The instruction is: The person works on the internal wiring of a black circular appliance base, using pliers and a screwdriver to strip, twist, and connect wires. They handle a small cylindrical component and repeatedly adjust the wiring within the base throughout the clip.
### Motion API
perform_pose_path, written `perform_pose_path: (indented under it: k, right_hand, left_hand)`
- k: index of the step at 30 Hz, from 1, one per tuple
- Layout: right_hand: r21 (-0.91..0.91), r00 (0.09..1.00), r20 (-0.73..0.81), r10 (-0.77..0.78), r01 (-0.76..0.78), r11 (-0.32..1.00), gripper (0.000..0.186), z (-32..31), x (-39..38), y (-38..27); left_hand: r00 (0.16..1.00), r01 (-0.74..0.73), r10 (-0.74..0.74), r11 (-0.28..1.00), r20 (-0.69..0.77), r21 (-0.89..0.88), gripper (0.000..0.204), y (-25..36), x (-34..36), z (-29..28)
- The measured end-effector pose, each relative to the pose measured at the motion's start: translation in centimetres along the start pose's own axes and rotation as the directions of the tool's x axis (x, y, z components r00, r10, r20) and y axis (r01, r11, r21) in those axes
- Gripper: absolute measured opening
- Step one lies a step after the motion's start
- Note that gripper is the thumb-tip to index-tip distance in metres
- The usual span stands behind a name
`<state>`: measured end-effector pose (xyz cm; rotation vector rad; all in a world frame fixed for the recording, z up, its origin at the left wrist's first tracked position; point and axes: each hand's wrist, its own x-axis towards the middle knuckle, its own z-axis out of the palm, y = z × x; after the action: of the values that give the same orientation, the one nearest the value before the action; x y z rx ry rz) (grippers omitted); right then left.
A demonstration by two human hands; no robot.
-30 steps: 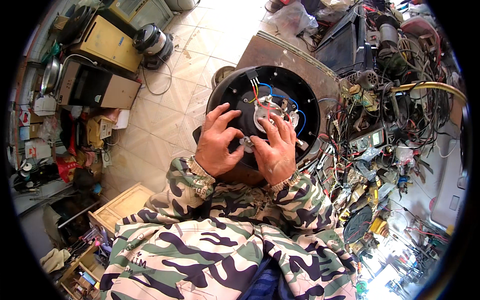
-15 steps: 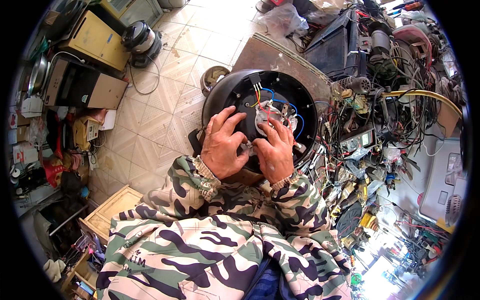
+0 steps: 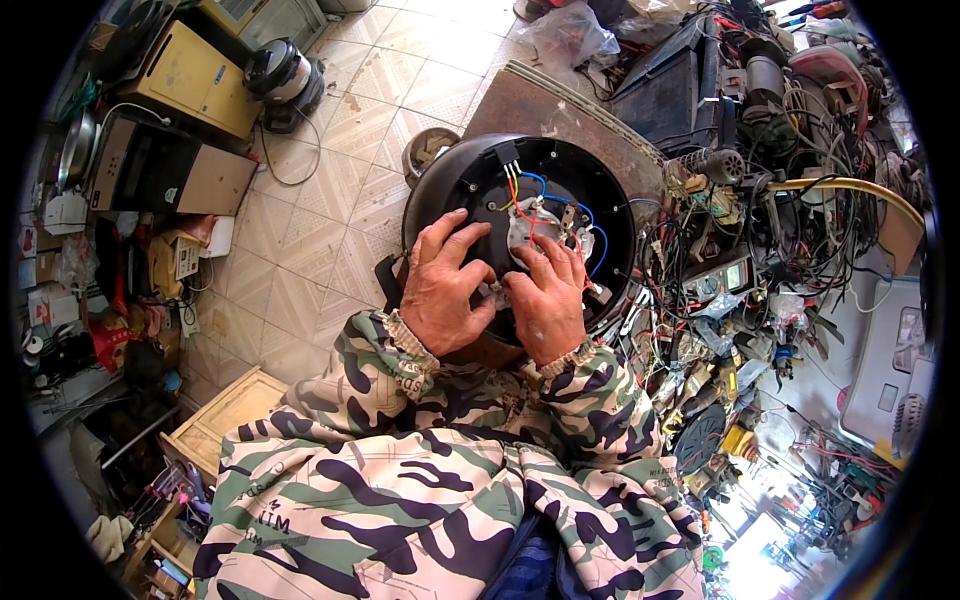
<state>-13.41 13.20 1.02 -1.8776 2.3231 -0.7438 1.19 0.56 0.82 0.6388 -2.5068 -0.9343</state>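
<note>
A round black appliance housing [image 3: 440, 185] lies bottom up in front of me, showing its hollow inside. Blue, red and yellow-green wires run in it from a black connector [image 3: 508, 155] at the far rim to a whitish metal disc [image 3: 522, 222] near the middle. Over the near left part of the housing is my left hand [image 3: 447, 290], thumb and index finger closed together. Beside it my right hand [image 3: 548, 305] also has its fingertips drawn in, close to the disc. Between the two sets of fingertips a small pale piece shows, mostly hidden; its kind is unclear.
A worn brown board [image 3: 530, 100] lies beyond the housing. Tangled cables [image 3: 810, 230], tools and loose parts heap up on the right. On the tiled floor at left stand an electric cooker [image 3: 278, 75] and a yellow cabinet [image 3: 190, 80]. A wooden drawer [image 3: 225, 415] is near my left elbow.
My right hand has shifted very slightly toward me and to the left. Both hands otherwise keep their place over the housing, with fingertips still drawn together.
</note>
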Motion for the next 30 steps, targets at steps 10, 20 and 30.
perform_pose_path:
  k: [10,20,30]
  right_hand:
    - [0.141,0.992,-0.081,0.098,-0.086,0.986,0.023,-0.7,-0.1,0.3]
    - [0.261,0.964,-0.036,0.263,-0.245,0.934,0.021,-3.8,-2.0,0.2]
    - [0.102,0.993,0.053,0.106,-0.111,0.989,0.018,-1.4,-1.3,0.6]
  left_hand:
    - [1.000,0.010,-0.011,0.997,0.013,0.076,0.018,0.4,0.2,0.0]
    - [1.000,0.029,-0.029,0.999,0.006,0.043,0.016,0.3,0.1,0.3]
    - [1.000,0.027,-0.027,0.999,0.006,0.047,0.015,0.2,0.0,0.2]
